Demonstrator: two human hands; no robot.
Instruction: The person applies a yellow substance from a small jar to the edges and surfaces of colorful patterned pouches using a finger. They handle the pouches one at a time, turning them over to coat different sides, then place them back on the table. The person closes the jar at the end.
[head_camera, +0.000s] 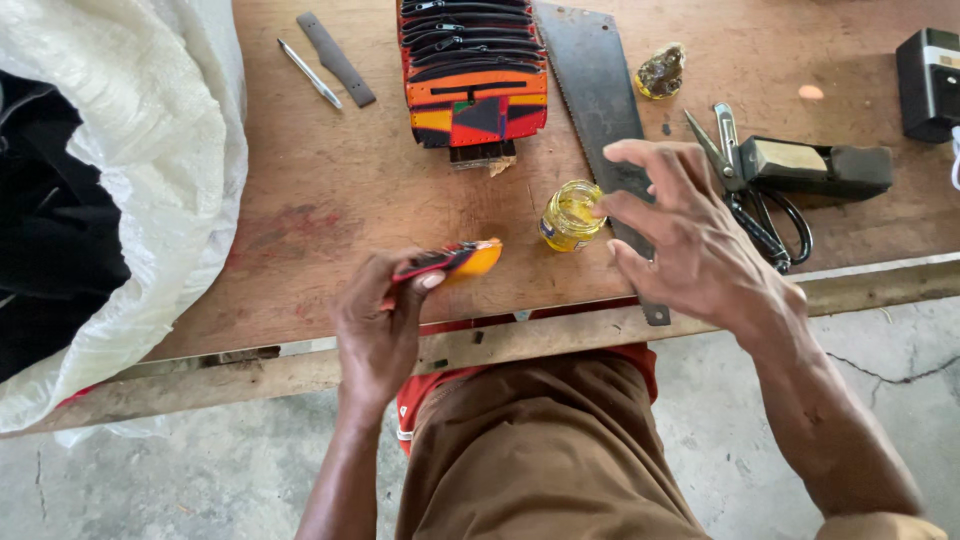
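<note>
From the head camera, the left hand (378, 325) pinches a small orange-and-red pouch (452, 260) just left of the open glue jar (571, 215). The right hand (690, 235), fingers spread, has one fingertip at the jar's rim. The saw blade (597, 90) lies right behind the jar; a careless nudge could tip glue onto the table (330, 190).

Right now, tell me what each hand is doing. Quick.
Left hand: closed on a small orange and red pouch.
Right hand: open, fingers spread, holding nothing, index fingertip at the rim of the small glass jar of yellow glue.
</note>
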